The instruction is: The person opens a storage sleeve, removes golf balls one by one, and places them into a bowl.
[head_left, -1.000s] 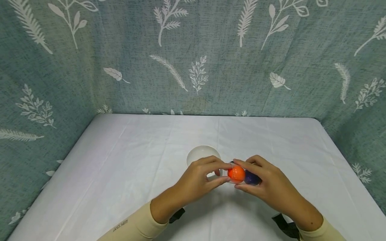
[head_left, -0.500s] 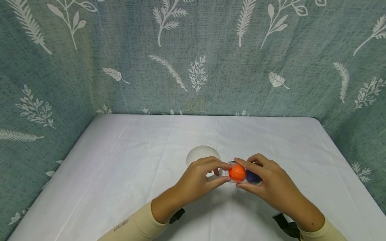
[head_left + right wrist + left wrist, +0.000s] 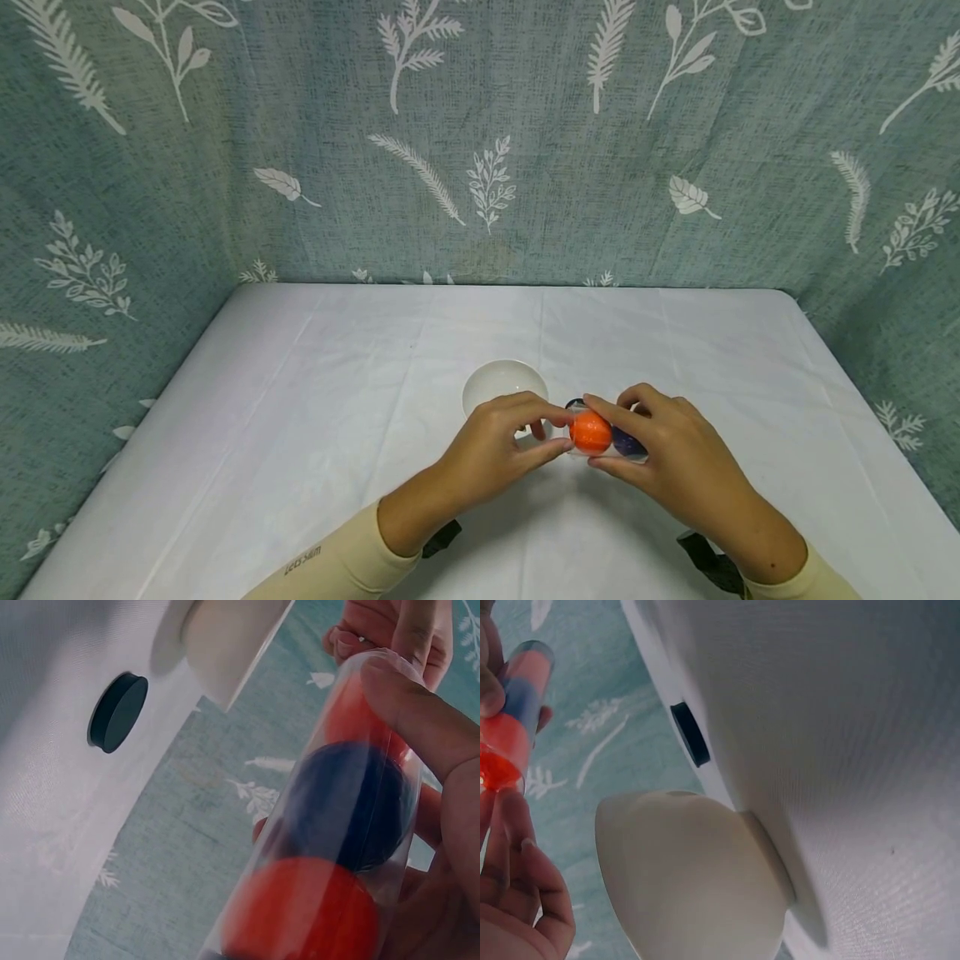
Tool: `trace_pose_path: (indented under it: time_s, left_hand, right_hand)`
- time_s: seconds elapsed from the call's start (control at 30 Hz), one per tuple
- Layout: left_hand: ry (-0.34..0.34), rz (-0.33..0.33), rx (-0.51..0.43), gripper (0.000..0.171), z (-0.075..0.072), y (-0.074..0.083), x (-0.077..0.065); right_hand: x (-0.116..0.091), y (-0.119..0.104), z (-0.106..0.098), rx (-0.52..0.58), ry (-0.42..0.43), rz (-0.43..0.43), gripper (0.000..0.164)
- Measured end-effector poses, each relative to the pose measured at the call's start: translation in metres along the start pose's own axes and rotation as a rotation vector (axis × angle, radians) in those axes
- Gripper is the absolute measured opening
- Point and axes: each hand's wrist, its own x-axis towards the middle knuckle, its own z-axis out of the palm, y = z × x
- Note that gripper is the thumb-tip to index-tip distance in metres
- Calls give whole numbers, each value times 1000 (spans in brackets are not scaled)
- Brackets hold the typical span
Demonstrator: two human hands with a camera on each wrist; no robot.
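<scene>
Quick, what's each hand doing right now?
Left hand: at the end of the clear tube; whether its grip is closed cannot be told.
Right hand: closed, holding that clear tube.

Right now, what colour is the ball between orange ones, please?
Blue ball, clearest in right wrist view.

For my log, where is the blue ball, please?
Right wrist view, right of centre: the blue ball sits between orange balls in a clear plastic tube.

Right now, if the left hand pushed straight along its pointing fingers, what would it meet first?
Most likely the clear tube, at the end holding an orange ball, right at the left hand; exact depth is hard to judge.
</scene>
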Motion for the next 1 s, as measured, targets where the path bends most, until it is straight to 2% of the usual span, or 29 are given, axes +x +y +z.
trace_pose_path:
  time_s: [0.5,0.8,1.0]
  left_hand:
    - [-7,-57,-50,28,4,1,-1]
    - [-43,-116,-110,30,6,3,-2]
    - [-20,-134,-140,30,8,3,-2]
  right_hand:
    - [1,-3,-3,-75,-20,25,68]
    - [2,-5,-6,-116,15,-16,68]
    - [2,-5,-6,-137,43,-37,71]
